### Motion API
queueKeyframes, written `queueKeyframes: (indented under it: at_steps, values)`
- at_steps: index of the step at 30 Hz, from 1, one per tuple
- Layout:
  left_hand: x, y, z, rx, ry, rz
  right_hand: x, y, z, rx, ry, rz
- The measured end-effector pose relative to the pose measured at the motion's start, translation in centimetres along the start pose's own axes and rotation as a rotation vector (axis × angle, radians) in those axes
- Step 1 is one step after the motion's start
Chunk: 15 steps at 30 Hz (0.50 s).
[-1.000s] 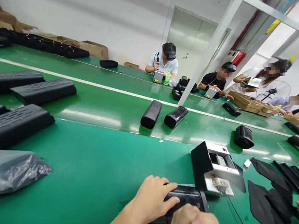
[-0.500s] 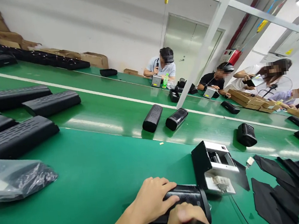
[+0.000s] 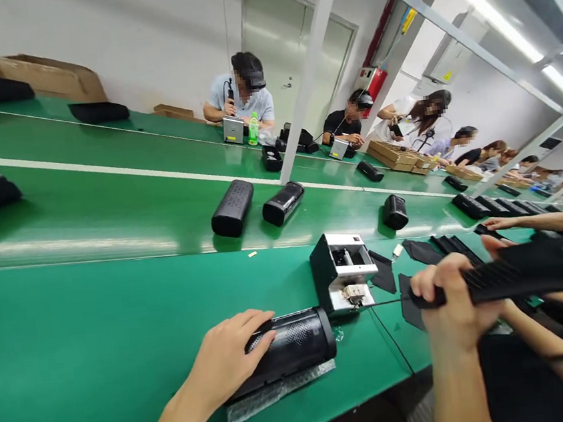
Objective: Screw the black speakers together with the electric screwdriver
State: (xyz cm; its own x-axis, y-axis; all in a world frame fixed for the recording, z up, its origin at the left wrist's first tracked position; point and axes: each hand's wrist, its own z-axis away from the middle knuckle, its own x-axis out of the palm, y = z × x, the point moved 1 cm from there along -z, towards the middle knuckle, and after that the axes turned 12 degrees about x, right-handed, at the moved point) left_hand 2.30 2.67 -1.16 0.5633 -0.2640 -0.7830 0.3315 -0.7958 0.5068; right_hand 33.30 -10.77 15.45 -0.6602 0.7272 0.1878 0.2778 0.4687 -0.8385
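Left fingers [image 3: 256, 322] apart on black housing [image 3: 300, 340], wide green tabletop [image 3: 98, 337] leftward, front edge [image 3: 350, 408] near; right fingers [image 3: 444, 274] tight round black tool [image 3: 524, 269]

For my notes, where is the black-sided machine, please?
In the head view, the machine stands right of centre, just beyond the case under the left hand.

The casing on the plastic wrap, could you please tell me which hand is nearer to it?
Left. The left hand rests on the casing; the right hand is apart from it, off to its right, holding a black tool.
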Motion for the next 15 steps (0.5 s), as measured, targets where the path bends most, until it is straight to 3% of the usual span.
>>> queueKeyframes:
  at_steps: [4,9,12,15]
  values:
    - [-0.5,-0.1,0.2,-0.015,0.269,0.132,1.7,3.7,-1.6,-0.004,-0.023,0.013]
    - [-1.3,0.2,0.2,-0.205,0.433,0.432,2.2,7.2,-0.9,0.100,-0.081,0.048]
    - [-1.1,-0.2,0.5,-0.346,0.524,0.613,1.8,6.9,-0.1,0.148,-0.096,0.054]
    - [-0.4,-1.0,1.0,-0.395,0.555,0.674,1.4,4.9,0.7,0.190,-0.126,0.063]
